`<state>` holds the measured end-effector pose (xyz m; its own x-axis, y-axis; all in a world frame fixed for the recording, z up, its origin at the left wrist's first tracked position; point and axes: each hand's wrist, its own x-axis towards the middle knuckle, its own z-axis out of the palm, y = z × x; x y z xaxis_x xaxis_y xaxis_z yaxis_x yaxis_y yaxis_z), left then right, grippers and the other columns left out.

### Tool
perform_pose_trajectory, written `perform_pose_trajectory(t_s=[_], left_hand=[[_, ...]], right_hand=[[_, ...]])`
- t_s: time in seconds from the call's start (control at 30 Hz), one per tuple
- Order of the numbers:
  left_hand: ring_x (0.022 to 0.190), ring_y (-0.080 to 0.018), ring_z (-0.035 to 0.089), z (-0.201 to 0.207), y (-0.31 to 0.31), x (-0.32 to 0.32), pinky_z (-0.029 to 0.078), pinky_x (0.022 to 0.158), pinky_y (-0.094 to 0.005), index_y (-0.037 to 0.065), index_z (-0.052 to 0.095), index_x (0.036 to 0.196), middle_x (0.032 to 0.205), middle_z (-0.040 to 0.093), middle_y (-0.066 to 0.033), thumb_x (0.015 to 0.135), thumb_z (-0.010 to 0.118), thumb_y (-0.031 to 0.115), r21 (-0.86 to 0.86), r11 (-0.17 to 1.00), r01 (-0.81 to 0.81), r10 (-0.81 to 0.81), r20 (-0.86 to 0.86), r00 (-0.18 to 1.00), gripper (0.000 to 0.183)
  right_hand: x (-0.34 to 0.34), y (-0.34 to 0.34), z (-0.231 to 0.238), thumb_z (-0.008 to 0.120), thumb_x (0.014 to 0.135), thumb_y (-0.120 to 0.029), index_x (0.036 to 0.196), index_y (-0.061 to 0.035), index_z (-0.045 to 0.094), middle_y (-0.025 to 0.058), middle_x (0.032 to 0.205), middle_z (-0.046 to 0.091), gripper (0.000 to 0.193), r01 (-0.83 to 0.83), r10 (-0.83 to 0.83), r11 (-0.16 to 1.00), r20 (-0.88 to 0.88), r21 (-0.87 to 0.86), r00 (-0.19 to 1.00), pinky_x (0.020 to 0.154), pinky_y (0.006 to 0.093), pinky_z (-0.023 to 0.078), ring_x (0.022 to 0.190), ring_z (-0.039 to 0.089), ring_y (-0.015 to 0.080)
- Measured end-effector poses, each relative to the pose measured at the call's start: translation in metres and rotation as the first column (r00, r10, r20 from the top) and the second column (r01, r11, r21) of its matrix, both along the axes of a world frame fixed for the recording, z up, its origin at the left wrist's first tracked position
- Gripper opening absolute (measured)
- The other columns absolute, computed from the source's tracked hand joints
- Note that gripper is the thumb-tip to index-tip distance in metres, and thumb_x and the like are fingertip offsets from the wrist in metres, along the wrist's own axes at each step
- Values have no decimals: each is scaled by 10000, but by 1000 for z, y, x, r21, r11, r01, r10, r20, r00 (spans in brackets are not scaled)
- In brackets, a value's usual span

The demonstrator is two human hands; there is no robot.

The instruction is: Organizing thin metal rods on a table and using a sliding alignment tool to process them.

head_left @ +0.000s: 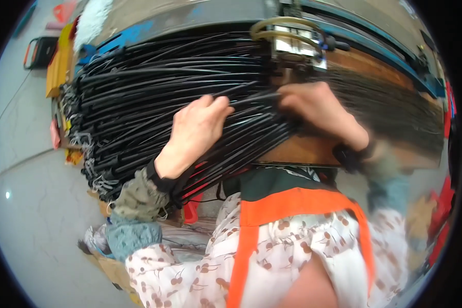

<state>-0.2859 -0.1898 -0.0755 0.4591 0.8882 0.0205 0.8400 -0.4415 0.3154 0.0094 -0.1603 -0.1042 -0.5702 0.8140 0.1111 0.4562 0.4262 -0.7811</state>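
Observation:
A thick layer of long, thin black rods [138,97] lies across the bench, several with cords at their left ends. My left hand [195,128] is over their middle, its thumb and fingers closed at a black rod; the exact grip is partly hidden. Farther right, my right hand [315,105] is pinched around a rod's right part and smeared by motion. Just beyond it stands a small metal machine head [292,43] with curved yellowish hoses [272,23]. Whether the rod touches the machine, I cannot tell.
On the right, a dark mass of more rods [385,108] lies blurred on a brown wooden board [303,150]. A blue metal rail [374,33] runs along the back. Yellow bins [60,66] stand at the far left. An orange-edged apron [303,200] covers my lap near the bench edge.

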Motion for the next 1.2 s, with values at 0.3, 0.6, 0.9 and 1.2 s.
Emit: perform_pose_trajectory(t_s=[0.3,0.6,0.9,1.2], left_hand=[[597,-343,625,-1,-3,-7,492,509,-454,104,605,796,665,582,-109,903,665,254,51,998,48,-57,211,976,194],[578,-335,639,33,17,-1,502,503,-444,95,635,777,645,627,-123,920,643,290,56,989,137,-142,119,983,242],[680,-443,608,61,37,44,451,581,-510,35,591,822,700,609,-217,964,586,196,-293,921,258,-233,117,965,216],[769,-350,581,97,56,120,462,651,-450,1,580,967,821,547,-149,887,609,40,147,822,551,-537,-122,834,93]], right_hand=[[-26,-17,23,603,952,-46,1218,20,658,149,882,710,279,35,-36,997,-20,-67,999,725,291,521,789,712,223],[-20,-15,15,615,964,-100,1255,19,641,135,947,710,316,42,-48,986,33,160,998,747,302,521,845,706,240],[14,-26,12,704,792,-80,1100,-22,704,27,896,685,313,89,-121,599,-20,796,992,557,315,536,756,656,198],[61,-33,50,703,852,-146,1362,-6,535,57,1028,653,555,3,-238,699,228,715,944,545,334,543,819,621,245]])
